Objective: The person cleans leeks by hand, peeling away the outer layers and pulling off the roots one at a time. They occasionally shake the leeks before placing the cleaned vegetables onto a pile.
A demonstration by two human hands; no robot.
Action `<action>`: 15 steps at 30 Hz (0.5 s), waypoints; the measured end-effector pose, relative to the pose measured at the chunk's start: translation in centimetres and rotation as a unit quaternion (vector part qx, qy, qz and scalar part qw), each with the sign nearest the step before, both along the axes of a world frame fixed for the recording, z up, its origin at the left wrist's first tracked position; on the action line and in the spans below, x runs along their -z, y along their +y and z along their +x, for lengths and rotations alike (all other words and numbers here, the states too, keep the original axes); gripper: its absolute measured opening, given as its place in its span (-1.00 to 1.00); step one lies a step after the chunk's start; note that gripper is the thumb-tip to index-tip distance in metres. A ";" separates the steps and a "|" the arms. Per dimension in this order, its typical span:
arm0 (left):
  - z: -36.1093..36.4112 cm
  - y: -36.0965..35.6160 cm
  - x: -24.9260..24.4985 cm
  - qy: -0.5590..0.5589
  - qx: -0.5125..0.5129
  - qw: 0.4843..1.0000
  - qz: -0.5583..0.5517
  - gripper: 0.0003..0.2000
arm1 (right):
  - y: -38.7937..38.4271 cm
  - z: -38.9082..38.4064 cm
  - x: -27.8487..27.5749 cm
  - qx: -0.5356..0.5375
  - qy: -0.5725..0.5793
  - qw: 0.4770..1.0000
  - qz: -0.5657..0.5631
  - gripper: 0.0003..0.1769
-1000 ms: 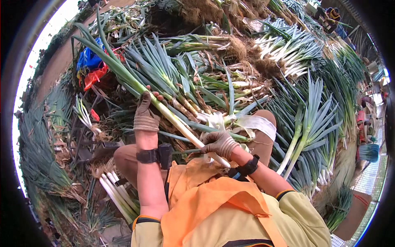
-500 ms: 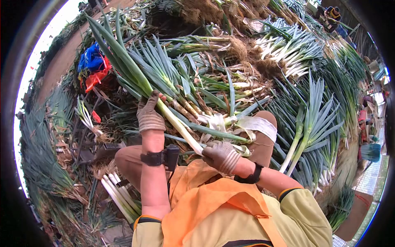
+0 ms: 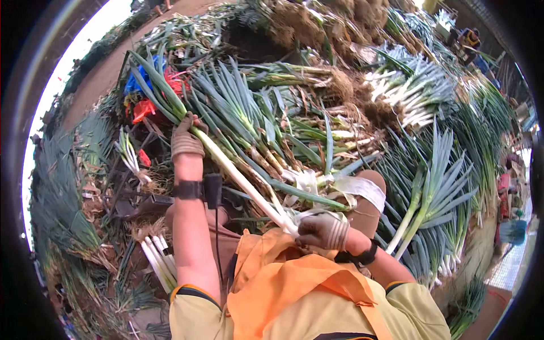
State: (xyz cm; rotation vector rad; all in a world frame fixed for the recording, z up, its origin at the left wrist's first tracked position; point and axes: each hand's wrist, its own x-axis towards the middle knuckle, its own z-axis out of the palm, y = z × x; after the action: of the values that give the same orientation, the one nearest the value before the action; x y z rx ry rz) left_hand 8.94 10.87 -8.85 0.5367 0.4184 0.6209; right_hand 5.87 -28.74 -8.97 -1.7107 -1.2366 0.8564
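A long green onion (image 3: pixel 238 174) lies slantwise across the front of me, its green leaves up to the left and its white end down by my lap. My left hand (image 3: pixel 187 137), in a dirty knit glove, is wrapped round the stalk just below the leaves. Down at the white end, my gloved right hand (image 3: pixel 324 231) is closed, its fingertips against the stalk and partly hidden. A thin pale strip runs beside the stalk near that hand. Behind it lies a heap of untrimmed green onions (image 3: pixel 235 105) with dry outer leaves and pale peelings.
Cleaned green onions (image 3: pixel 425 184) lie to the right, with a white-stemmed pile (image 3: pixel 411 90) beyond them. Several white stalks (image 3: pixel 158 260) rest at lower left. Blue and red plastic (image 3: pixel 144 107) lies at upper left. A white band (image 3: pixel 361 190) wraps my right knee. A person (image 3: pixel 469 38) is far back right.
My left hand has moved left and slightly down along with the onion. My right hand has shifted down and right, and the view has tilted a little.
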 end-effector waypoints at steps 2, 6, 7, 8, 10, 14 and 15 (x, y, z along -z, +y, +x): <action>0.3 3.7 -0.3 0.041 -0.036 0.997 0.058 -0.86 | -0.8 -0.5 1.8 0.027 -0.058 0.997 -0.042 -0.80; -1.1 5.4 -3.3 0.069 -0.153 0.985 0.036 -0.86 | -3.5 -0.2 2.5 -0.073 -0.180 0.915 -0.355 -0.72; -1.0 11.8 -1.0 0.116 -0.122 0.986 -0.019 -0.88 | -6.3 -0.4 5.7 -0.077 -0.218 0.908 -0.349 -0.68; -1.7 11.5 -2.5 0.095 -0.151 0.984 -0.012 -0.88 | -7.0 -0.6 3.9 -0.022 -0.176 0.930 -0.322 -0.65; -2.7 10.9 -4.1 0.057 -0.186 0.981 0.012 -0.86 | -6.1 2.0 1.0 -0.126 -0.108 0.896 -0.412 -0.55; -2.9 6.7 -3.6 0.047 -0.229 0.972 0.032 -0.75 | -1.7 4.1 -4.7 0.111 -0.255 0.954 -0.117 -0.33; -2.7 7.9 -0.9 0.021 -0.183 0.982 0.035 -0.72 | 0.0 3.8 -4.6 0.142 -0.189 0.967 -0.095 -0.27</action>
State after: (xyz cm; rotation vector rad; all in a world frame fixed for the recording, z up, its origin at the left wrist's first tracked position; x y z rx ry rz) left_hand 6.21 18.77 -7.99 0.5445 0.5433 0.9814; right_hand 9.68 -28.71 -4.33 -2.2196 -1.1350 0.5022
